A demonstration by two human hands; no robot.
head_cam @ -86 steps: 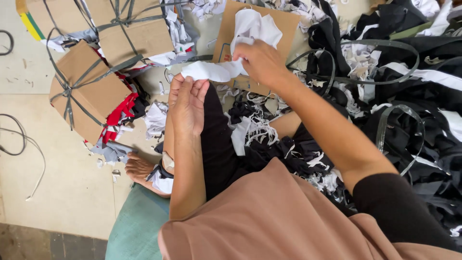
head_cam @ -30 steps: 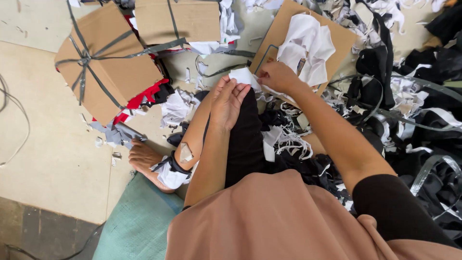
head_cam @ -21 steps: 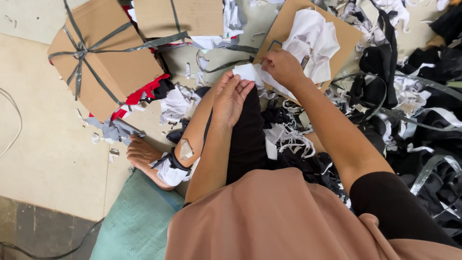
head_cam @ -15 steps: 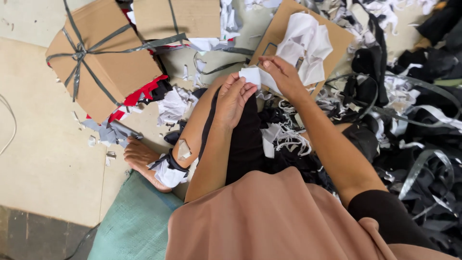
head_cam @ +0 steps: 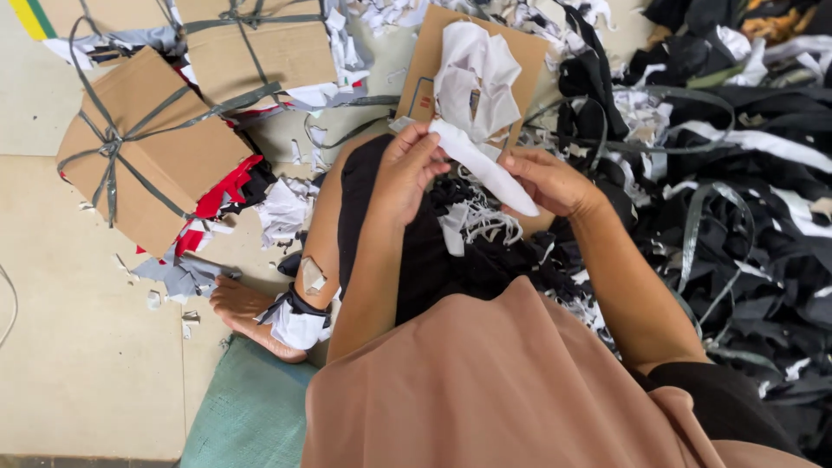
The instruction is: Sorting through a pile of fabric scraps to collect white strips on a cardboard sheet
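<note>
A long white cloth strip [head_cam: 485, 167] is stretched between both my hands above my knee. My left hand [head_cam: 406, 166] pinches its upper end. My right hand [head_cam: 548, 182] grips its lower end. Just beyond lies a flat cardboard sheet [head_cam: 433, 61] with a small pile of white cloth pieces [head_cam: 478, 74] on it. Black cloth covers my leg [head_cam: 381, 225], and frayed white and black scraps [head_cam: 475, 224] lie in my lap.
Two cardboard bundles tied with grey strapping [head_cam: 147, 147] [head_cam: 256, 52] sit on the floor at the left, red and white scraps spilling under them. A big heap of black scraps and loose strapping [head_cam: 737, 191] fills the right. A green woven mat [head_cam: 251, 416] lies under me.
My right hand has come back from the cardboard sheet toward my lap, drawing the white piece out into a long strip. My left hand keeps its hold on the other end.
</note>
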